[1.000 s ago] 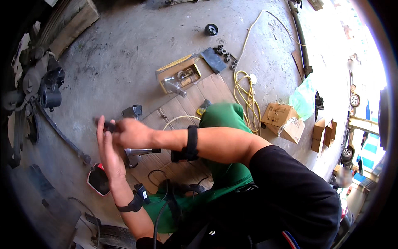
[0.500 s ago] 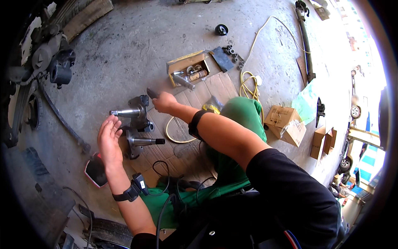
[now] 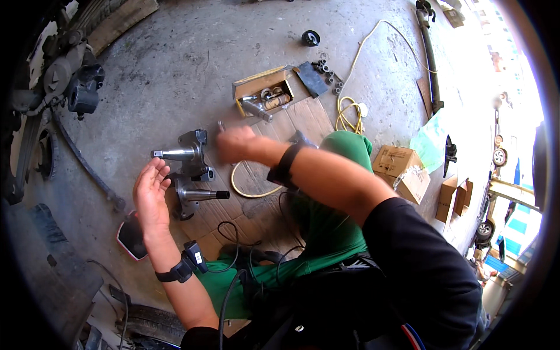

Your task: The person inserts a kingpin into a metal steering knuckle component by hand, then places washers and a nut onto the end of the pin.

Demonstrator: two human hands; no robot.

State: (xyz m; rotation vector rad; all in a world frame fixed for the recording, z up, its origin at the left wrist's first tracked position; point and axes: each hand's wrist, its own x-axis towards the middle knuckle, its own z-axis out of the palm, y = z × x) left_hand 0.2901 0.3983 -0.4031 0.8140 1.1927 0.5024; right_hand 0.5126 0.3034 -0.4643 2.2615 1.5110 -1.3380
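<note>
My left hand (image 3: 153, 198) is raised with its fingers stretched out and holds nothing. Just past its fingertips is the shiny shaft of one steering knuckle (image 3: 175, 154). A second steering knuckle (image 3: 201, 195) lies closer to me, its shaft pointing right. My right hand (image 3: 236, 143) is closed and smeared by motion, to the right of the far knuckle. A small piece (image 3: 221, 125) juts above the fist; what kind of thing it is I cannot make out. An open cardboard box (image 3: 265, 76) beyond that hand holds metal pins and rings.
Flattened cardboard (image 3: 306, 119) covers part of the concrete floor. A yellow hose (image 3: 349, 119) coils near my green-clad knee. Small metal rings (image 3: 331, 77) lie beside a dark sheet (image 3: 311, 80). Vehicle parts (image 3: 84, 90) stand at left, and a taped carton (image 3: 396, 163) sits at right.
My right hand has swung slightly right and toward me, and the dark thing jutting from it now shows less. My left hand stays almost in place, its fingers still stretched out.
</note>
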